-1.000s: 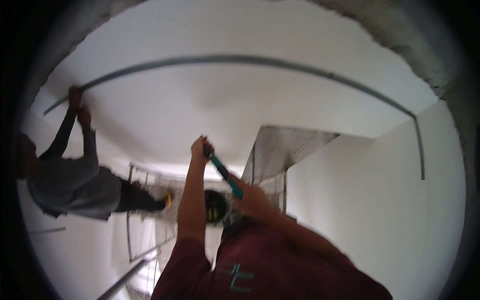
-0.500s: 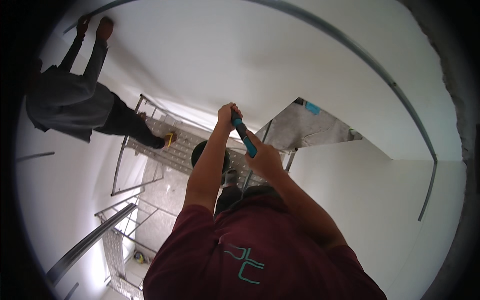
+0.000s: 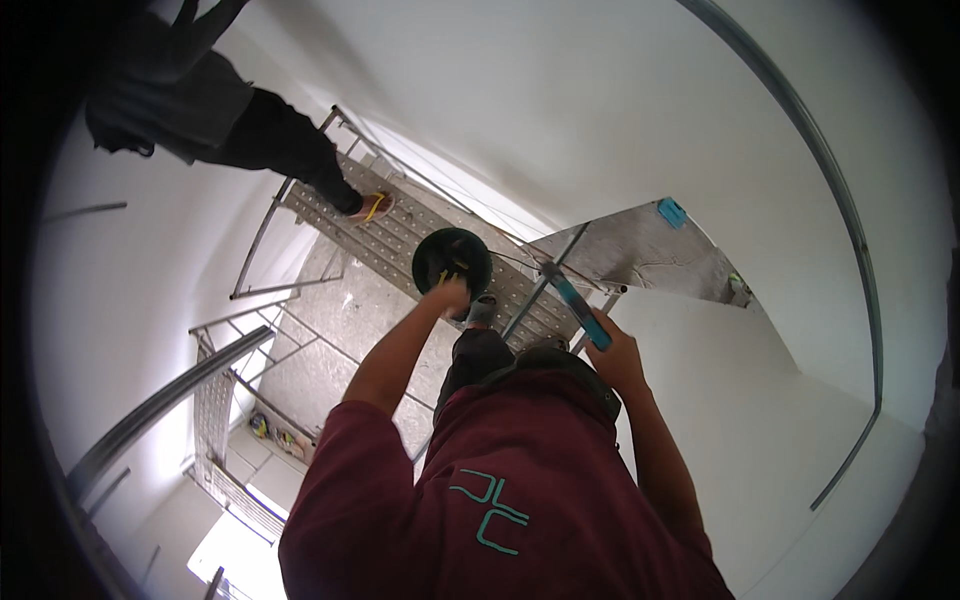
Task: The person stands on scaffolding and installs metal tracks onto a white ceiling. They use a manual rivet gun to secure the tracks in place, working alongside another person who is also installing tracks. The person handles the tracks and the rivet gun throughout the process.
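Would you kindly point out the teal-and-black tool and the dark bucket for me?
Teal-and-black tool (image 3: 573, 299): head view, middle of its shaft.
Dark bucket (image 3: 480, 262): head view, inner wall, right side.

The left hand (image 3: 452, 297) is at the near edge of a dark bucket (image 3: 480, 252); things inside fill part of its open top. Just right of that hand, a foot (image 3: 482, 312) takes up the low space. Between both hands, a thin pole (image 3: 528, 305) slants across. The teal tool (image 3: 578, 308) sticks out ahead of the right hand (image 3: 618, 352), its tip close to the pole. Left of the left hand is free air above the floor (image 3: 372, 315). Right of the right hand, free air reaches the white wall (image 3: 720, 380).
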`<action>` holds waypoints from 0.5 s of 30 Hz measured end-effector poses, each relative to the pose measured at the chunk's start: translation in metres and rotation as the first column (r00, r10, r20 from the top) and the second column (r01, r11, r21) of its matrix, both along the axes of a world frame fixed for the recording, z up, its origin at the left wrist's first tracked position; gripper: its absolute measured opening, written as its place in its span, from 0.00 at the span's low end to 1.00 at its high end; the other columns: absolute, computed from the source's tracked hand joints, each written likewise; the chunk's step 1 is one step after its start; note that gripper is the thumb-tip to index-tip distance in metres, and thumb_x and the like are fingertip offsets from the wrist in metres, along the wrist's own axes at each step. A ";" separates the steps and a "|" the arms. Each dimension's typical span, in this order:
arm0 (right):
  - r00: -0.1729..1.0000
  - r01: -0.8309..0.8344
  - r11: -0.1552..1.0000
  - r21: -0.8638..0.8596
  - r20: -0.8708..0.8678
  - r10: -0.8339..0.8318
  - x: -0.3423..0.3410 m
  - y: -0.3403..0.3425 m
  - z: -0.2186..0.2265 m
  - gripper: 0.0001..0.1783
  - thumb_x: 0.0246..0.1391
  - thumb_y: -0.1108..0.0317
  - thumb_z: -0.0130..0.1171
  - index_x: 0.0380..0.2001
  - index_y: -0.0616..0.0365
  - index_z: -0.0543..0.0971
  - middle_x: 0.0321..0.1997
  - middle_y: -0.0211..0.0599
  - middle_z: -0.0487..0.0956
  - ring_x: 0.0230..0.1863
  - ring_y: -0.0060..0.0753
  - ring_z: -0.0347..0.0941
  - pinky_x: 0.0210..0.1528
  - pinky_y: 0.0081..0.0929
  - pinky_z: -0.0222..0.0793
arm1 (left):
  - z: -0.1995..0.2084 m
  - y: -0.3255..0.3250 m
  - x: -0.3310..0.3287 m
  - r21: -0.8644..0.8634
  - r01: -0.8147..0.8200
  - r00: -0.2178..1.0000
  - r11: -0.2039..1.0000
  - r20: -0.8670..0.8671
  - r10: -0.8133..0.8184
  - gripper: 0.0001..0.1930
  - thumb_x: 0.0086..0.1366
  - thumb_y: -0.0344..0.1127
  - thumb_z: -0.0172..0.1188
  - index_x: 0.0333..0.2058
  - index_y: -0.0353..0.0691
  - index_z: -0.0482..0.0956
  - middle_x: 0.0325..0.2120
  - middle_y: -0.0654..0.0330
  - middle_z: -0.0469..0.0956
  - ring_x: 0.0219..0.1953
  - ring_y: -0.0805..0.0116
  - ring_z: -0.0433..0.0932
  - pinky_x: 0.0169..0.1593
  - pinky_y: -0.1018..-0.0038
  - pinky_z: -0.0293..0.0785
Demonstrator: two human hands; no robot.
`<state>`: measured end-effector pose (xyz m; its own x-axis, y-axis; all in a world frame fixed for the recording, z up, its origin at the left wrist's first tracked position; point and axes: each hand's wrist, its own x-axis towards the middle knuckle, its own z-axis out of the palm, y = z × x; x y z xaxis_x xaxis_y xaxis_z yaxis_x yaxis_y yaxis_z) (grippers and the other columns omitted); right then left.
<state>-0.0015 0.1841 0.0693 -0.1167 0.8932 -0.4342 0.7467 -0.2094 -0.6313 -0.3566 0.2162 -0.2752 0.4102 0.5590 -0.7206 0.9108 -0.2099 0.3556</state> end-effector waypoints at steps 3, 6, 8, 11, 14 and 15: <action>0.953 0.127 0.981 -0.144 0.291 -0.081 0.055 -0.045 -0.043 0.34 0.45 0.64 0.59 0.60 0.52 0.70 0.46 0.55 0.79 0.46 0.60 0.76 0.49 0.47 0.73 | 0.072 -0.082 0.032 -0.905 -0.071 0.990 0.420 -0.013 0.140 0.11 0.61 0.35 0.55 0.39 0.39 0.79 0.25 0.56 0.78 0.24 0.61 0.78 0.28 0.66 0.78; 0.880 0.164 0.960 -0.228 0.473 -0.038 0.108 -0.085 -0.080 0.33 0.44 0.63 0.59 0.57 0.59 0.72 0.48 0.55 0.79 0.51 0.57 0.75 0.54 0.47 0.70 | 0.102 -0.105 0.045 -0.695 -0.179 0.788 0.696 0.323 0.524 0.13 0.62 0.40 0.51 0.35 0.37 0.79 0.26 0.52 0.78 0.27 0.58 0.77 0.34 0.61 0.74; 0.860 0.282 0.920 -0.273 0.496 -0.116 0.146 -0.117 -0.105 0.30 0.44 0.62 0.60 0.53 0.60 0.75 0.38 0.48 0.83 0.34 0.46 0.81 0.39 0.41 0.76 | 0.109 -0.102 0.060 -0.473 -0.332 0.601 0.816 0.561 0.570 0.16 0.63 0.44 0.49 0.33 0.37 0.79 0.27 0.50 0.77 0.30 0.56 0.77 0.37 0.59 0.72; 0.843 0.417 0.843 -0.340 0.492 -0.218 0.184 -0.136 -0.131 0.21 0.48 0.66 0.60 0.47 0.61 0.79 0.23 0.42 0.80 0.20 0.38 0.77 0.25 0.37 0.73 | 0.080 -0.107 0.079 -0.360 -0.384 0.672 0.850 0.522 0.525 0.16 0.60 0.38 0.50 0.37 0.32 0.80 0.35 0.44 0.80 0.42 0.50 0.79 0.48 0.62 0.72; 0.840 0.494 0.758 -0.426 0.459 -0.289 0.191 -0.139 -0.109 0.23 0.51 0.70 0.60 0.52 0.60 0.77 0.22 0.38 0.78 0.16 0.31 0.74 0.17 0.33 0.70 | 0.072 -0.090 0.100 -0.353 -0.359 0.796 0.864 0.368 0.481 0.16 0.60 0.38 0.50 0.37 0.32 0.80 0.35 0.43 0.80 0.42 0.50 0.79 0.48 0.61 0.72; 0.827 0.521 0.748 -0.411 0.459 -0.324 0.183 -0.134 -0.098 0.25 0.49 0.74 0.61 0.53 0.60 0.76 0.20 0.40 0.78 0.15 0.31 0.74 0.17 0.33 0.69 | 0.069 -0.084 0.103 -0.347 -0.354 0.820 0.868 0.331 0.467 0.16 0.60 0.38 0.50 0.37 0.32 0.80 0.35 0.43 0.80 0.42 0.50 0.79 0.48 0.61 0.72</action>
<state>0.1815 0.0501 -0.0286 0.4601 0.4544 -0.7628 0.6416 -0.7640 -0.0681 -0.2539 0.1324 -0.2067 0.4621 0.5567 -0.6903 0.6613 0.3023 0.6865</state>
